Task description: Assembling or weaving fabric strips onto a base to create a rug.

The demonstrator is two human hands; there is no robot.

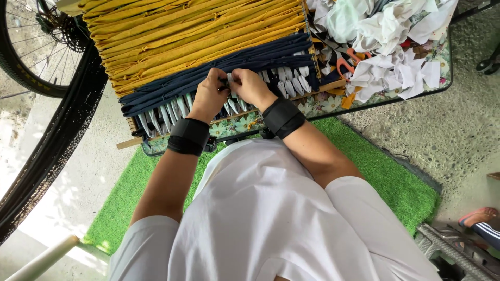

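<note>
A woven rag mat (198, 41) of yellow and dark blue fabric strips lies on a frame over a floral-covered table (323, 104). White warp strips (172, 109) show along its near edge. My left hand (209, 96) and my right hand (249, 86) meet at the edge of the blue rows, both pinching a dark blue fabric strip (227, 83) among the white strips. Each wrist wears a black band.
A heap of white fabric scraps (390, 47) and orange-handled scissors (345, 65) lie on the table's right. A bicycle wheel (31, 47) stands at the left. A green turf mat (396, 182) covers the concrete floor. Someone's foot in a sandal (482, 218) is at the right edge.
</note>
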